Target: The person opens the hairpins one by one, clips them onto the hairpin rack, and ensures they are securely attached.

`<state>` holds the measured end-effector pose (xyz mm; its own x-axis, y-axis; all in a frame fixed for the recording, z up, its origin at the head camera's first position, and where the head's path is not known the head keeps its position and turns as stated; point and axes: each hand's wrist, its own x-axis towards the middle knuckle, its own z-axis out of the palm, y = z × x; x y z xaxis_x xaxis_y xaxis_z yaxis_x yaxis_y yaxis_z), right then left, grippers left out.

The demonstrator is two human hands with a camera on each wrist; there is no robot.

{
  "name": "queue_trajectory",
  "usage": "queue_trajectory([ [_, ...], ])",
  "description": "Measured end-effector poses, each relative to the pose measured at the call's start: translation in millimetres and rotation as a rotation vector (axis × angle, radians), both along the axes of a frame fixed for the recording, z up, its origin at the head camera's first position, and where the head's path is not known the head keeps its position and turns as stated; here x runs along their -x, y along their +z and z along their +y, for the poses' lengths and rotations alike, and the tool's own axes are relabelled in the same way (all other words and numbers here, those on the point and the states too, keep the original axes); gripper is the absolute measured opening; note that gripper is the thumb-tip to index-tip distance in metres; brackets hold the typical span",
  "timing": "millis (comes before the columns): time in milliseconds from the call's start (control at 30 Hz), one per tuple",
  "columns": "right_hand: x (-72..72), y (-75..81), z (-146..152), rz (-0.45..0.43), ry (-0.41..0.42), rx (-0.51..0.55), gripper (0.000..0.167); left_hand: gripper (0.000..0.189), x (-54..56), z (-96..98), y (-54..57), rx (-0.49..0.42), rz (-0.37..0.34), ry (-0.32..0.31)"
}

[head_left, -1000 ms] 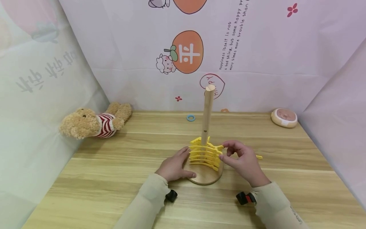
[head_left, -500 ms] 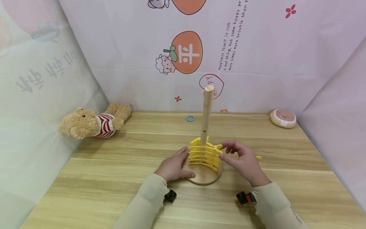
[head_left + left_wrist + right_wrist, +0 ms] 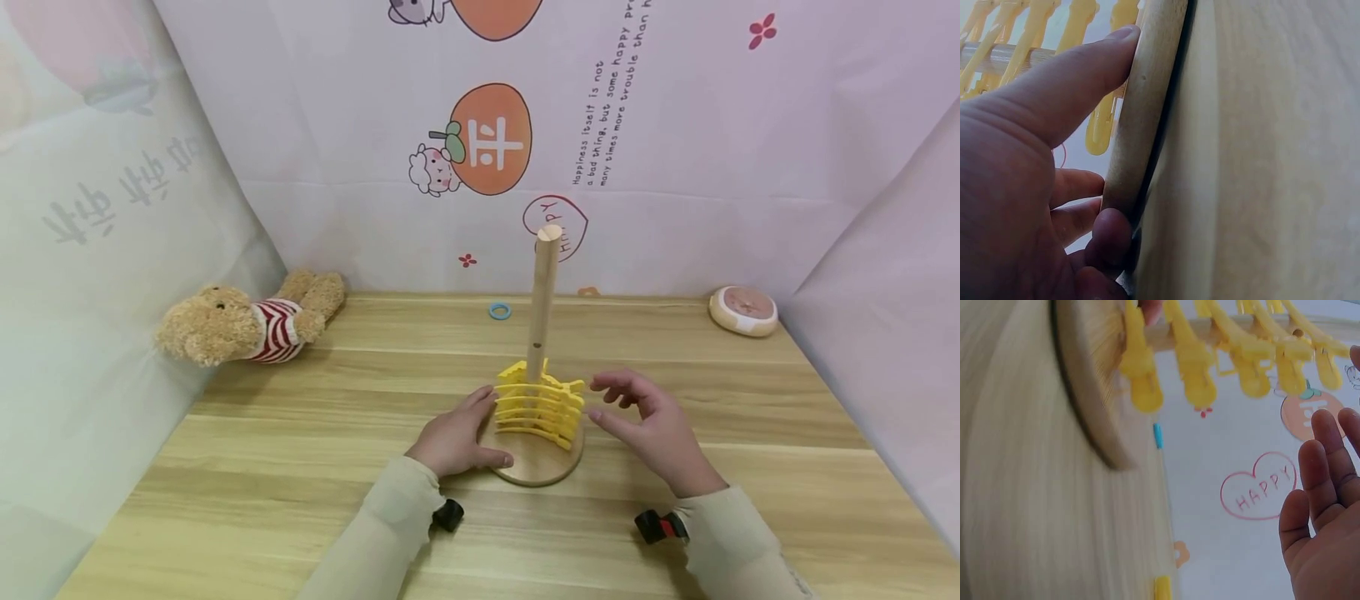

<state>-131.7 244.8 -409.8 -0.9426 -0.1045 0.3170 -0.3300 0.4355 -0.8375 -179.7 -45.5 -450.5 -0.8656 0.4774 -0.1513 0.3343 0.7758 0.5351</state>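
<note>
A wooden stand, with a round base (image 3: 531, 472) and an upright post (image 3: 543, 292), is on the table in front of me. Several curved yellow plastic pieces (image 3: 567, 408) are stacked one above another around the lower post. My left hand (image 3: 453, 437) grips the base by its left side; in the left wrist view the thumb (image 3: 1094, 65) lies against the rim and the fingers reach around it. Just right of the yellow pieces is my right hand (image 3: 656, 433), apart from them, its fingers loosely bent with nothing between them. The right wrist view shows those fingers spread beside the yellow tabs (image 3: 1200, 390).
Behind the stand lies a blue ring (image 3: 500, 311). A teddy bear (image 3: 217, 325) in a striped shirt lies at the back left, and a round beige-and-pink object (image 3: 744, 311) at the back right. Another yellow piece (image 3: 1162, 587) shows on the table in the right wrist view.
My right hand has let go of the top yellow piece's right end and drawn back to the right. The left hand keeps its place on the base.
</note>
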Motion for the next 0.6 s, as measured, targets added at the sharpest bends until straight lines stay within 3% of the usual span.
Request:
queue_trajectory([
  [367,-9.4,-7.3,29,-0.050,-0.111,-0.082,0.033,0.101,-0.4,0.7,0.4,0.002,-0.001,0.002],
  [600,-7.3,-16.9,47,-0.083,-0.199,-0.185,0.041,0.101,0.7,0.6,-1.4,0.004,-0.003,0.007],
])
